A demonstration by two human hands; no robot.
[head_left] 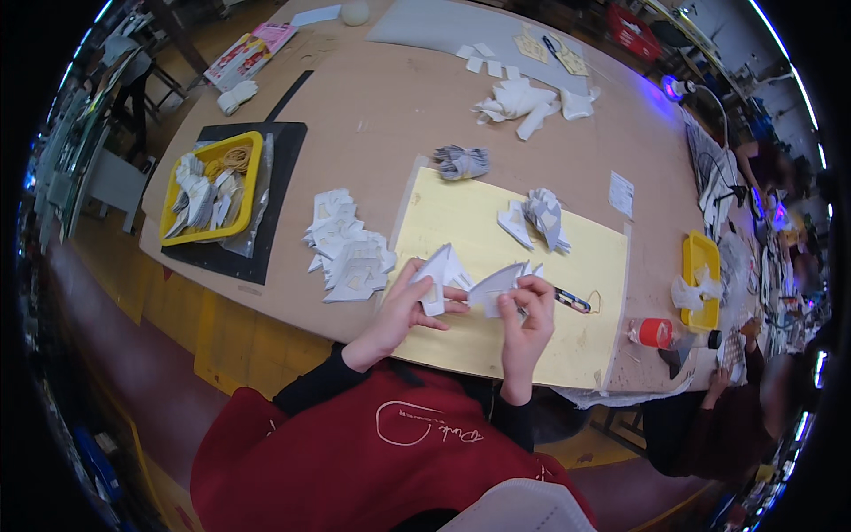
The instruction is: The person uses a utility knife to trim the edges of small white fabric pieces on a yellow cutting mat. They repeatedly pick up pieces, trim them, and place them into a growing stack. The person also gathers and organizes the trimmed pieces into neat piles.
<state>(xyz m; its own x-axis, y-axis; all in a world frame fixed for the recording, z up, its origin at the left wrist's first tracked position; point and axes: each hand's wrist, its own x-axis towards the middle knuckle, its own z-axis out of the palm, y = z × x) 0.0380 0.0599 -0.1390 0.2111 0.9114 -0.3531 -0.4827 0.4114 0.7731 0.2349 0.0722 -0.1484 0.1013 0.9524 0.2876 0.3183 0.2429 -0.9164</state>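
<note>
My left hand (403,309) is closed on a folded white fabric piece (433,294) with a pale patch on it. Beside it, my right hand (529,321) pinches another white fabric piece (492,287) between thumb and fingers. Both pieces are held just above a yellow board (567,346), nearly touching each other. Left of my hands lies a heap of similar white pieces (350,253). On the board's far side rest a bunched stack of white and grey pieces (542,217) and a rolled grey bundle (463,163).
A dark slim tool (574,301) lies right of my right hand. Yellow baskets stand at left (257,182) and right (688,275). A red-labelled bottle (654,333) is near the right edge. White scraps (514,99) lie farther back. Another person (722,417) sits at the right.
</note>
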